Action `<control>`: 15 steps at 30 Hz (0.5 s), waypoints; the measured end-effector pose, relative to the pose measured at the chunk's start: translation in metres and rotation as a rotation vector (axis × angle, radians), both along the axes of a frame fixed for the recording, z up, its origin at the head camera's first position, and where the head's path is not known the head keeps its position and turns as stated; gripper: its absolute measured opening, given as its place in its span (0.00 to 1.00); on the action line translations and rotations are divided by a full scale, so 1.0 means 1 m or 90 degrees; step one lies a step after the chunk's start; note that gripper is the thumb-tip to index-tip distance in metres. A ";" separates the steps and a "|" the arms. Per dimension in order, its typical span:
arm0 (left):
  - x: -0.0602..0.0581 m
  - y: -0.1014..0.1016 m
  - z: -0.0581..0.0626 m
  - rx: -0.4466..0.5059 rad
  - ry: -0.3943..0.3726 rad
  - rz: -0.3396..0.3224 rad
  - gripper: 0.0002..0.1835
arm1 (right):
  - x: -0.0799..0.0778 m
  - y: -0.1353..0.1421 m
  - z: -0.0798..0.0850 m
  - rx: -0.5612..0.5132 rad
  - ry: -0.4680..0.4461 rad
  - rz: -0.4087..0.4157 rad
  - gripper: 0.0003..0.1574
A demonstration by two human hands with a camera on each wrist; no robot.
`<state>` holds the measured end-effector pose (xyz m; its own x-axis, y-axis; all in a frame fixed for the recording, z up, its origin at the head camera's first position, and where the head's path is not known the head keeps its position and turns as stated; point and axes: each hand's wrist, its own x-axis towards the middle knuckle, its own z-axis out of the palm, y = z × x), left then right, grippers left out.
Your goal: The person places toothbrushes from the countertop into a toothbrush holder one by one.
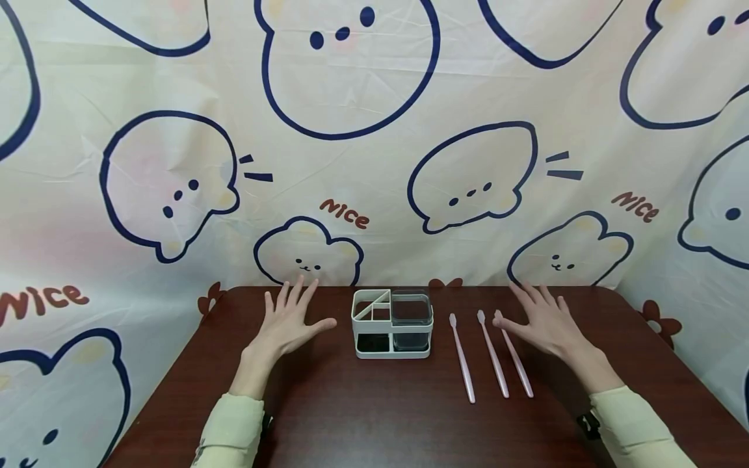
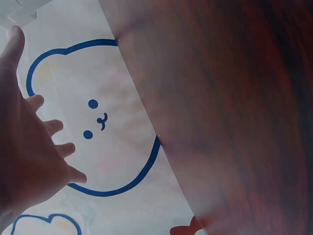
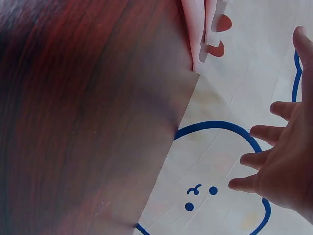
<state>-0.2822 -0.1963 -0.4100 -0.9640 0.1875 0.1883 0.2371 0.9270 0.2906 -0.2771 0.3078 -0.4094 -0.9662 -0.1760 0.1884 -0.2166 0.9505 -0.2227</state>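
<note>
My left hand (image 1: 288, 326) is spread, palm down, over the left side of the table, its thumb pointing toward a white organizer rack (image 1: 391, 355). The rack has divided slots on its left, and a clear cup (image 1: 411, 307) sits in its right side. To the right of it lie three pale pink toothbrushes (image 1: 493, 356), side by side with bristle heads toward the wall. My right hand (image 1: 549, 325) is spread too, and its thumb overlaps the rightmost toothbrush (image 1: 519, 367) in the head view. Both wrist views show the hands (image 2: 29, 147) with fingers extended and nothing in them.
The dark brown wooden table (image 1: 409, 422) ends at a back edge against a hanging cloth (image 1: 374, 169) printed with cartoon bears. The same cloth hangs beyond the table's left and right edges. Each light green sleeve (image 1: 229, 419) ends near a dark wrist strap.
</note>
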 end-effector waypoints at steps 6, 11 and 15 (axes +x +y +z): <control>-0.001 0.001 0.000 0.017 0.005 -0.018 0.53 | 0.002 -0.001 0.000 -0.002 0.003 0.010 0.61; -0.002 0.003 0.001 0.052 -0.008 -0.041 0.51 | 0.004 -0.001 0.000 -0.024 -0.002 0.030 0.57; -0.003 0.005 0.001 0.084 -0.015 -0.070 0.49 | 0.004 0.000 -0.002 -0.047 -0.006 0.042 0.52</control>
